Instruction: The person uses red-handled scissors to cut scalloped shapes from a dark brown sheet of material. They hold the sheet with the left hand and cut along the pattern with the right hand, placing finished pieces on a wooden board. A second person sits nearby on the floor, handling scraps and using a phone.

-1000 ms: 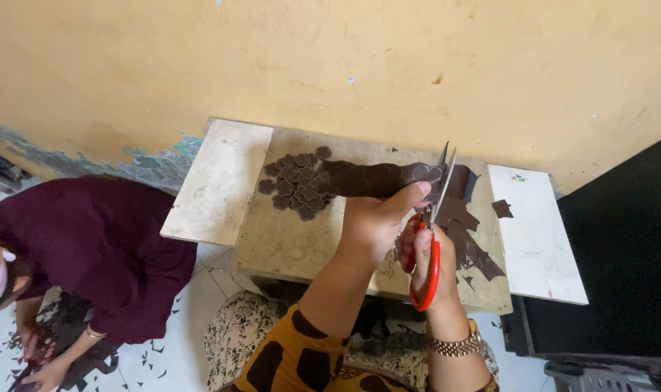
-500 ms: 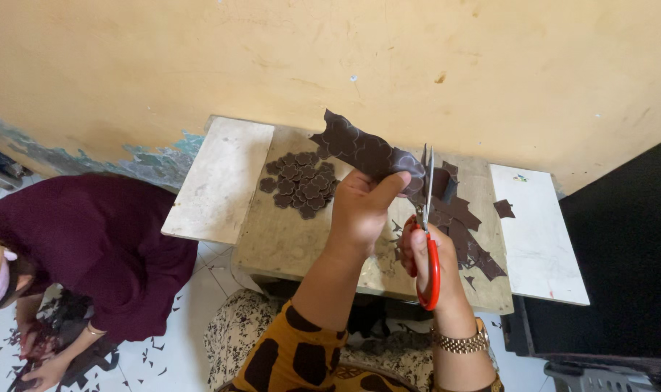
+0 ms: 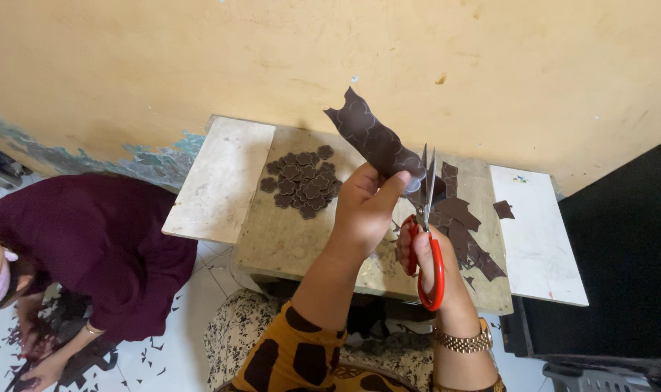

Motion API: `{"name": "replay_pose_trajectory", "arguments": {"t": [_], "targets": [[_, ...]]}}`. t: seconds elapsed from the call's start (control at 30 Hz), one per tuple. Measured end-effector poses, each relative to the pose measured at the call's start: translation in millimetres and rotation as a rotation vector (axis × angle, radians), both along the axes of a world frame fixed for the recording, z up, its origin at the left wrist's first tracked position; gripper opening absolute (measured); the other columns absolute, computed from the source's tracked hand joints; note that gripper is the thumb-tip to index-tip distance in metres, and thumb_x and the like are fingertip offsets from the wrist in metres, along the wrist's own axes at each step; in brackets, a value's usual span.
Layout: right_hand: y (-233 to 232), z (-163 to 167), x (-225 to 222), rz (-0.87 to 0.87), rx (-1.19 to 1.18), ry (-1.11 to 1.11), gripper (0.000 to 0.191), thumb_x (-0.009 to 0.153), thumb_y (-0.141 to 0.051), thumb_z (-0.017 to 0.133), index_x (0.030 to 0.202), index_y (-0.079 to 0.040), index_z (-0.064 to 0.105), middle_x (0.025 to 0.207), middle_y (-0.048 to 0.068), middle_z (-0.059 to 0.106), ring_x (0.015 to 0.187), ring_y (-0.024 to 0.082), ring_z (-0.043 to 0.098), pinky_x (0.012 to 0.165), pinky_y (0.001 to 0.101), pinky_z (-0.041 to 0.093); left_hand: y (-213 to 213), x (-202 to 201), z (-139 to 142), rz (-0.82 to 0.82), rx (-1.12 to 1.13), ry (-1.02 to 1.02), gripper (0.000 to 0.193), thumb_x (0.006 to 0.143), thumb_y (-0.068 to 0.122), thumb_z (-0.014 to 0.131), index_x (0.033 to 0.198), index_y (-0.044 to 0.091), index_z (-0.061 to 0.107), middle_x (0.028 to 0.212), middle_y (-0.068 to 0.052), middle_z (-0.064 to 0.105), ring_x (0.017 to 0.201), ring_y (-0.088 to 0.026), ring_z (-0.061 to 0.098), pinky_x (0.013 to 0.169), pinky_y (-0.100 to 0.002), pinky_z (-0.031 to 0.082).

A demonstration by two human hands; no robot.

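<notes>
My left hand (image 3: 365, 207) pinches a strip of dark brown patterned sheet (image 3: 372, 138) and holds it up, tilted toward the wall. My right hand (image 3: 425, 250) grips red-handled scissors (image 3: 426, 232); their blades point up and meet the strip's lower end. Below the hands stands a small worn table (image 3: 287, 236). On it, to the left of my hands, lies a pile of several cut brown flower-shaped pieces (image 3: 301, 183). Brown offcuts (image 3: 464, 232) lie on the table to the right of the scissors.
A person in a maroon top (image 3: 83, 247) crouches on the tiled floor at the left, hands among dark scraps (image 3: 40, 348). A yellow wall (image 3: 330, 58) rises behind the table. A black object (image 3: 621, 261) stands at the right. One small brown scrap (image 3: 503, 210) lies on the table's white right panel.
My left hand has lifted the brown strip off the table and raised it upright. The scissors have followed and now meet its lower end.
</notes>
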State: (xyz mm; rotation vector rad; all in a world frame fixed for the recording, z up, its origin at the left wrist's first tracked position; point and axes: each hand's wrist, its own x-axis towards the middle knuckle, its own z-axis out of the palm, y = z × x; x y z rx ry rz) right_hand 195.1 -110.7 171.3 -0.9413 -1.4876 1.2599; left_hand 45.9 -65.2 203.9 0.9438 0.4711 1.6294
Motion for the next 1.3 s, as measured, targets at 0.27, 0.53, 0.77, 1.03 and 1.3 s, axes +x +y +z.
{"name": "replay_pose_trajectory", "arguments": {"t": [0.27, 0.53, 0.77, 1.03, 1.3], "targets": [[0, 0, 0, 0.019, 0.000, -0.016, 0.064, 0.095, -0.069, 0.051, 0.091, -0.005, 0.053, 0.074, 0.000, 0.045, 0.062, 0.011, 0.043, 0.053, 0.0250, 0.036, 6, 5, -8, -0.019, -0.034, -0.110, 0.015, 0.099, 0.005, 0.067, 0.111, -0.004, 0.069, 0.105, -0.007, 0.074, 0.096, -0.012, 0.068, 0.089, -0.028, 0.053], [1, 0, 0, 0.004, 0.034, -0.061, 0.062, 0.097, -0.067, 0.049, 0.088, -0.006, 0.054, 0.071, 0.000, 0.047, 0.060, 0.010, 0.045, 0.052, 0.0249, 0.038, 6, 3, -9, -0.022, -0.055, -0.104, 0.016, 0.098, 0.006, 0.068, 0.110, -0.004, 0.070, 0.102, -0.006, 0.074, 0.092, -0.009, 0.068, 0.086, -0.025, 0.053], [1, -2, 0, -0.017, -0.029, -0.003, 0.059, 0.097, -0.063, 0.052, 0.085, -0.005, 0.052, 0.071, -0.001, 0.043, 0.058, 0.010, 0.041, 0.049, 0.0239, 0.034, 8, 2, -9, 0.023, -0.095, -0.033, 0.017, 0.097, 0.008, 0.069, 0.109, -0.003, 0.071, 0.099, -0.005, 0.074, 0.087, -0.008, 0.066, 0.080, -0.025, 0.052], [9, -18, 9, -0.012, -0.095, 0.021, 0.060, 0.099, -0.061, 0.054, 0.077, -0.005, 0.050, 0.062, -0.001, 0.041, 0.049, 0.010, 0.037, 0.043, 0.0250, 0.029, 12, -5, -8, 0.039, -0.115, 0.098, 0.020, 0.097, 0.016, 0.070, 0.109, 0.000, 0.072, 0.097, -0.004, 0.074, 0.084, -0.008, 0.065, 0.076, -0.024, 0.052], [22, -19, 4, -0.325, -0.192, -0.489, 0.038, 0.090, -0.044, 0.068, 0.083, -0.007, 0.060, 0.061, 0.001, 0.054, 0.051, 0.012, 0.051, 0.047, 0.0289, 0.042, 16, -1, -10, 0.042, -0.200, 0.173, 0.017, 0.095, 0.014, 0.064, 0.109, 0.004, 0.064, 0.093, 0.000, 0.070, 0.081, -0.009, 0.068, 0.071, -0.024, 0.053]]}}
